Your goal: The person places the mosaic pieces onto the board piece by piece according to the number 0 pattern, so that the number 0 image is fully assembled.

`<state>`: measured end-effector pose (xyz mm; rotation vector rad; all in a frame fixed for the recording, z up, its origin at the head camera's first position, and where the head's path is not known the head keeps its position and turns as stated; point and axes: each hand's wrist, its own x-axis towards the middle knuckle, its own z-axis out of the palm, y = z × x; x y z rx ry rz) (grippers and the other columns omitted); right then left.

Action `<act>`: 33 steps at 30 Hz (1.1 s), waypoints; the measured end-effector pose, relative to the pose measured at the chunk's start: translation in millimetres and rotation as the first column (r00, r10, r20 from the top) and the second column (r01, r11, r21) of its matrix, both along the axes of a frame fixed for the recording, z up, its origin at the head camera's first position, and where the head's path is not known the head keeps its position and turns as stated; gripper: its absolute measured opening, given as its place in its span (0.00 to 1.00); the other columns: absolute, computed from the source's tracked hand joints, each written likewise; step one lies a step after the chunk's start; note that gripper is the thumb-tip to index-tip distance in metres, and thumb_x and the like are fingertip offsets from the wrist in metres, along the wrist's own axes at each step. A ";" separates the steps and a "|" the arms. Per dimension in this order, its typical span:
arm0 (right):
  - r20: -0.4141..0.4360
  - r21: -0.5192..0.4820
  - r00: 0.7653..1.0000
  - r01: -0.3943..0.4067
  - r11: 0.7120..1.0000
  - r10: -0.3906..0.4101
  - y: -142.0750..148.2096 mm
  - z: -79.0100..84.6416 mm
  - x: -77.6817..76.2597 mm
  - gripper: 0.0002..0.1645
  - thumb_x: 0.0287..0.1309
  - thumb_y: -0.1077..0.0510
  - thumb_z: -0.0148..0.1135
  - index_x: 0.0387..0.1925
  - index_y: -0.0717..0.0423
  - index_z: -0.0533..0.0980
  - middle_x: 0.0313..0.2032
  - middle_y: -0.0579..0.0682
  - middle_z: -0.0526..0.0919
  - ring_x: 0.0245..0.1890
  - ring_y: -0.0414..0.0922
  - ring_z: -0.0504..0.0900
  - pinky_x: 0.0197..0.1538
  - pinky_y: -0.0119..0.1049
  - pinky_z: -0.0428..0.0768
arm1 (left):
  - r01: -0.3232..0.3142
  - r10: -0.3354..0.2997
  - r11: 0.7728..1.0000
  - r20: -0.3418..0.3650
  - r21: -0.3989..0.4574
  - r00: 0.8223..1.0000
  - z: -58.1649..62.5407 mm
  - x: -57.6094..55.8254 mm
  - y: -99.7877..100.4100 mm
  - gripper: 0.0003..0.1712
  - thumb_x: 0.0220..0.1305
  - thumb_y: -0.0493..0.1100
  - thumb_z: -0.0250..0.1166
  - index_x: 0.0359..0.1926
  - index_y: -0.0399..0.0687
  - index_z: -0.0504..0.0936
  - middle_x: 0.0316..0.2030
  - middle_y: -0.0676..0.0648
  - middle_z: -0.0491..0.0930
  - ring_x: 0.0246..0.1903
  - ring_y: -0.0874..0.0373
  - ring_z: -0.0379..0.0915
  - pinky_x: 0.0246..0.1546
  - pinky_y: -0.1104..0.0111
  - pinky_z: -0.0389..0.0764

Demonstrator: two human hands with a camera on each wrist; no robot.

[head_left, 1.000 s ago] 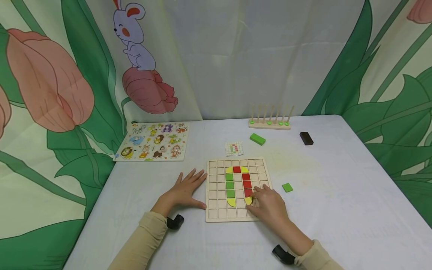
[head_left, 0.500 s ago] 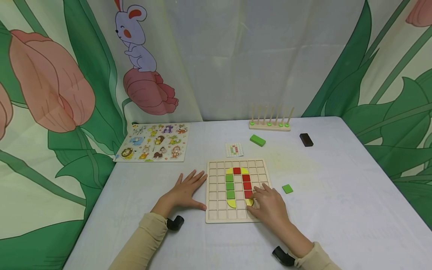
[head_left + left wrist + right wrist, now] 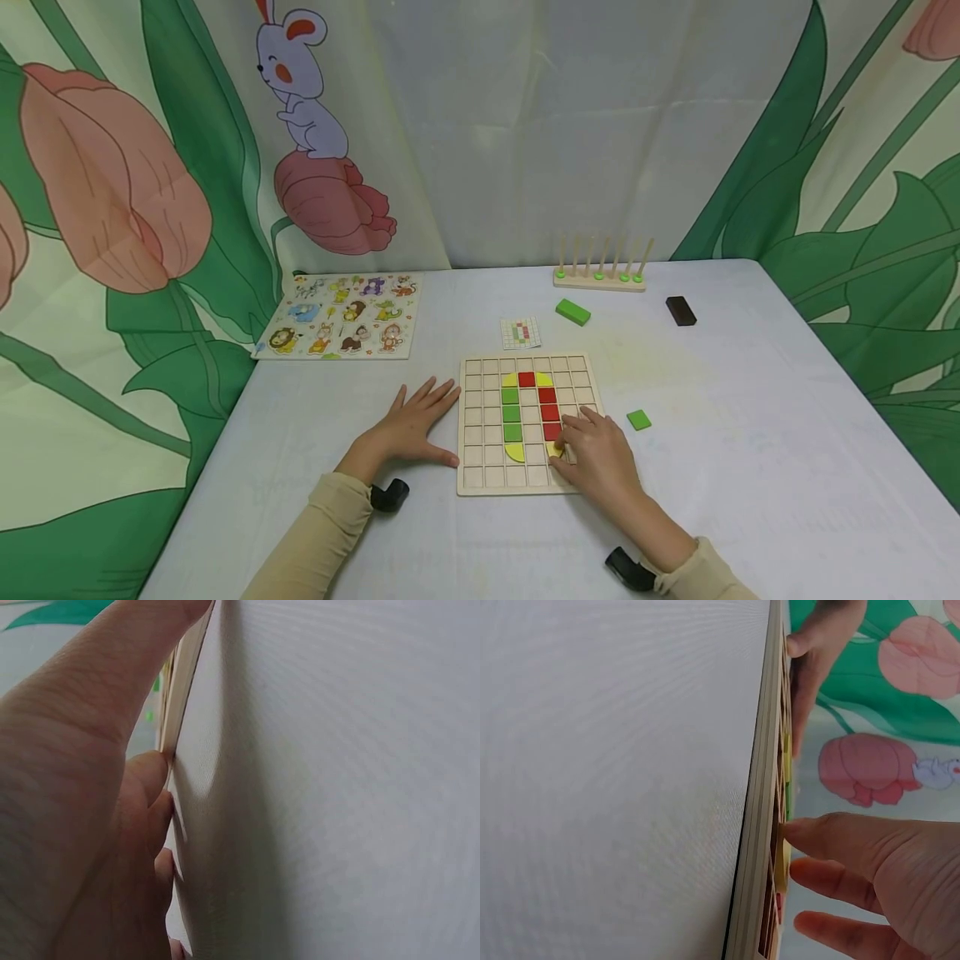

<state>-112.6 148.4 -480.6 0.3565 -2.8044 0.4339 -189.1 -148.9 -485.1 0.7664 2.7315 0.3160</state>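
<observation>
A wooden grid board (image 3: 474, 479) lies on the table, holding a ring of green tiles (image 3: 511, 414), red tiles (image 3: 549, 413) and yellow rounded corner pieces (image 3: 514, 452). My right hand (image 3: 602, 457) reaches over the board's right side. Its thumb and index finger pinch the lower right yellow corner piece (image 3: 782, 859), which sits in the grid below the red column. Flat on the table, my left hand (image 3: 405, 429) spreads its fingers along the board's left edge, the thumb and a fingertip right at the wood. In the left wrist view, the thumb overlaps the board's side (image 3: 180, 697).
A loose green tile (image 3: 639, 419) lies right of the board. Behind it are a small pattern card (image 3: 521, 332), a green block (image 3: 573, 312), a black block (image 3: 681, 311) and a peg stand (image 3: 599, 281). An animal puzzle board (image 3: 341, 317) lies at the back left.
The right thumb and index finger shift slightly at the yellow corner piece and cover a little more of it. The left hand stays in place.
</observation>
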 end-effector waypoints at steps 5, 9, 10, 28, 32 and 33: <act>0.029 0.011 0.999 0.029 1.000 -0.029 0.5 0.6 -0.4 0.14 0.32 0.50 0.79 0.23 0.48 0.81 0.47 0.53 0.84 0.58 0.58 0.74 0.59 0.62 0.69 | 0.001 -0.001 1.000 0.003 0.005 1.000 0.6 0.2 -0.1 0.66 0.39 0.78 0.64 0.74 0.60 0.46 0.75 0.54 0.43 0.75 0.48 0.33 0.68 0.37 0.36; 0.043 0.009 0.999 0.033 0.999 -0.033 0.4 1.3 -0.7 0.15 0.32 0.49 0.79 0.23 0.48 0.81 0.47 0.53 0.84 0.59 0.57 0.74 0.60 0.62 0.67 | 0.002 -0.002 1.000 0.003 0.008 1.000 -0.7 -0.8 -0.5 0.66 0.39 0.78 0.64 0.74 0.61 0.45 0.75 0.55 0.43 0.75 0.48 0.32 0.68 0.37 0.35; 0.046 0.006 0.998 0.033 0.999 -0.033 0.4 1.2 -0.8 0.15 0.32 0.49 0.79 0.23 0.49 0.81 0.47 0.53 0.84 0.58 0.57 0.74 0.60 0.62 0.67 | 0.000 0.000 1.000 0.004 0.007 1.000 -1.1 -1.1 -0.5 0.66 0.39 0.78 0.64 0.74 0.61 0.45 0.75 0.55 0.42 0.75 0.49 0.32 0.69 0.37 0.35; 0.078 -0.020 0.996 0.042 0.999 -0.040 0.1 3.5 -0.8 0.15 0.33 0.50 0.78 0.25 0.50 0.83 0.47 0.54 0.84 0.58 0.57 0.73 0.60 0.63 0.66 | -0.006 0.006 1.000 -0.005 -0.001 1.000 -5.8 -3.3 -1.5 0.67 0.38 0.79 0.63 0.74 0.63 0.43 0.75 0.56 0.41 0.75 0.50 0.31 0.69 0.38 0.34; 0.085 -0.030 0.996 0.032 0.999 -0.029 4.1 7.7 -2.3 0.15 0.35 0.50 0.77 0.27 0.50 0.83 0.48 0.54 0.83 0.58 0.57 0.73 0.61 0.62 0.66 | -0.009 0.009 1.000 0.005 0.000 1.000 -5.4 -3.0 -1.4 0.67 0.38 0.79 0.63 0.74 0.63 0.43 0.75 0.57 0.41 0.75 0.50 0.31 0.69 0.38 0.33; 0.090 -0.040 0.996 0.030 0.999 -0.026 7.6 10.7 -3.4 0.14 0.36 0.51 0.76 0.28 0.51 0.83 0.48 0.55 0.83 0.58 0.58 0.73 0.61 0.62 0.67 | -0.011 0.011 1.000 0.008 -0.001 1.000 -5.2 -2.9 -1.3 0.67 0.38 0.79 0.63 0.74 0.63 0.43 0.75 0.57 0.41 0.75 0.50 0.31 0.69 0.38 0.33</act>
